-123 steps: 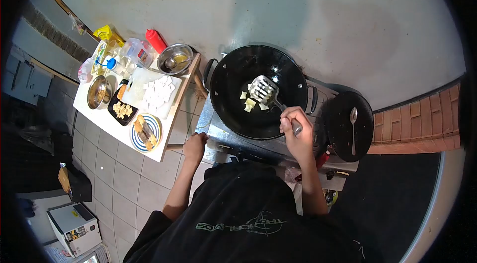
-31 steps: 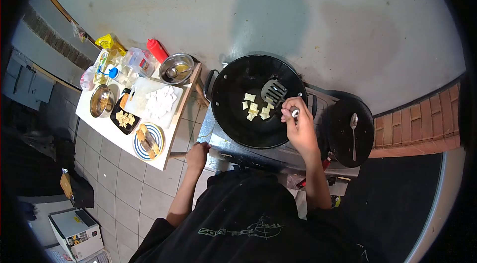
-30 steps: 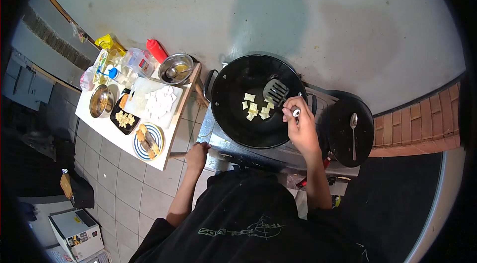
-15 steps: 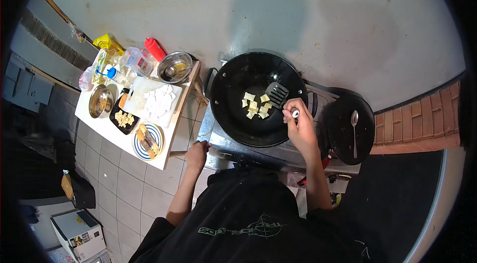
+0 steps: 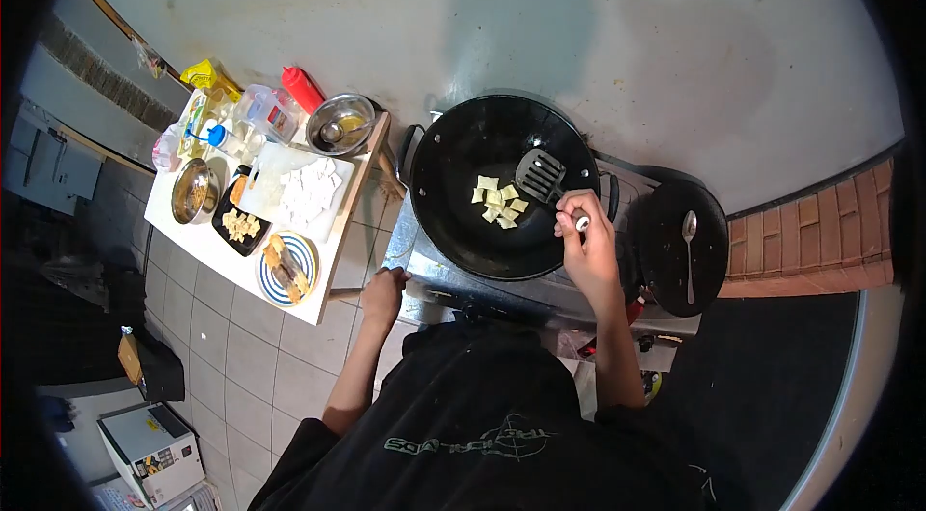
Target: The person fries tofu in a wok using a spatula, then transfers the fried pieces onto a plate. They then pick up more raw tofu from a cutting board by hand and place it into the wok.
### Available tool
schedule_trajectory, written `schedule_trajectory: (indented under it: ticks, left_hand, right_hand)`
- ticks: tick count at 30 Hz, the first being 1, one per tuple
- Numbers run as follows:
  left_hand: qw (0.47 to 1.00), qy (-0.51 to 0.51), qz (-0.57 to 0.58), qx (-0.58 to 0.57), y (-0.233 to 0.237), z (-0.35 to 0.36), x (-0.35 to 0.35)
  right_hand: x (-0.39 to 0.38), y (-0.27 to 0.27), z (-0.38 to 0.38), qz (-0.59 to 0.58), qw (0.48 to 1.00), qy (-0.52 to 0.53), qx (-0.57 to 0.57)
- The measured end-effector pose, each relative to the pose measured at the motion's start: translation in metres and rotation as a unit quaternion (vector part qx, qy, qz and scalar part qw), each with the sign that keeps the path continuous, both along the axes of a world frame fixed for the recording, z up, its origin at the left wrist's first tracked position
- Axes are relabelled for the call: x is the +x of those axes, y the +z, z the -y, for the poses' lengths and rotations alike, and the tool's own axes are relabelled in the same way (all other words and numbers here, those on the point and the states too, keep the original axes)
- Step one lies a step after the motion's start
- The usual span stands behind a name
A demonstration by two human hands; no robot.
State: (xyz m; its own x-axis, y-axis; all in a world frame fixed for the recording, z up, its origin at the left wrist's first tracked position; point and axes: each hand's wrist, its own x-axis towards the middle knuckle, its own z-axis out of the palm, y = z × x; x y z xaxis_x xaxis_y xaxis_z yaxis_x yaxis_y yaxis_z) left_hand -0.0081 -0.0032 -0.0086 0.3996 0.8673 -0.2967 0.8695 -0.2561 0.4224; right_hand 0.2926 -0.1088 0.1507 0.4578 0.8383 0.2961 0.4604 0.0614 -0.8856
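A large black wok (image 5: 473,241) stands on the metal stove. Several pale, square pieces of food (image 5: 496,198) lie in its middle. My right hand (image 5: 586,239) is wrapped round the handle of a black slotted spatula (image 5: 540,173), whose head is in the wok just right of the pieces. My left hand (image 5: 384,293) is closed at the stove's front left corner, below and left of the wok; whether it grips anything there is too small to tell.
On the left, a white table (image 5: 207,255) bears a white cutting board (image 5: 260,197), a striped plate (image 5: 307,255), metal bowls (image 5: 340,125) and a red bottle (image 5: 303,88). Right of the wok, a spoon (image 5: 690,255) lies on a round black lid (image 5: 666,231).
The spatula head has moved slightly up, away from the food pieces, and my right hand has shifted a little to the right. The pieces sit slightly differently in the wok.
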Motion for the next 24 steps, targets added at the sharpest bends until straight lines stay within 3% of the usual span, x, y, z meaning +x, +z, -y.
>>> schedule_trajectory:
  ticks: [10,16,22,24]
  left_hand:
    - [1.0,0.01,0.006,0.016,0.003,0.002,0.002]
    - [1.0,0.02,0.006,0.021,0.0,0.002,0.003]
    - [1.0,0.017,0.013,0.012,0.001,0.002,0.001]
    - [1.0,0.017,0.016,0.014,-0.001,0.001,0.001]
  right_hand:
    - [-0.017,0.011,0.003,-0.019,0.999,0.032,-0.028]
    - [-0.015,-0.002,-0.001,0.05,0.998,0.041,-0.002]
    - [-0.014,-0.008,-0.002,-0.018,0.998,0.047,-0.022]
    - [-0.015,-0.007,-0.002,-0.116,0.993,0.028,-0.023]
